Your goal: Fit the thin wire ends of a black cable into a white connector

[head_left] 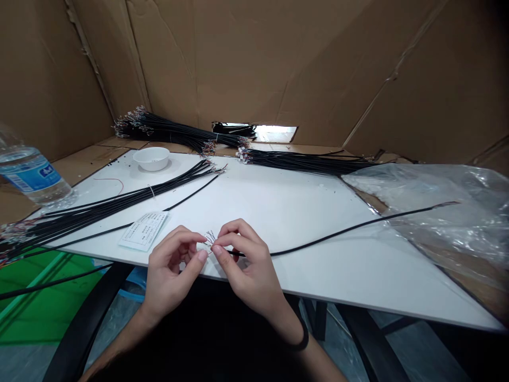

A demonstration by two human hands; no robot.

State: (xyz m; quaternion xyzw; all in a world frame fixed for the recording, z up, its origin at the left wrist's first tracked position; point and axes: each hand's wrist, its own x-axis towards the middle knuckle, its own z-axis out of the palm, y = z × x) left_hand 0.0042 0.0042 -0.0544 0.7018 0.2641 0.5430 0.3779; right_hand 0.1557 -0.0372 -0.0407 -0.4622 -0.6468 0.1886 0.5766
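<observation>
The cable stretches right from the table's near side, its end pinched in my right hand. My left hand meets its loose wires; whether it grips, I can't tell. Left lies a card, farther a bowl.

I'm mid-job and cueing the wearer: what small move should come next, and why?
I'd probably have the left hand separate one of the thin wires: they fan out in a loose cluster right by its fingertips, while the right hand seems to steady the cable near that end.
</observation>
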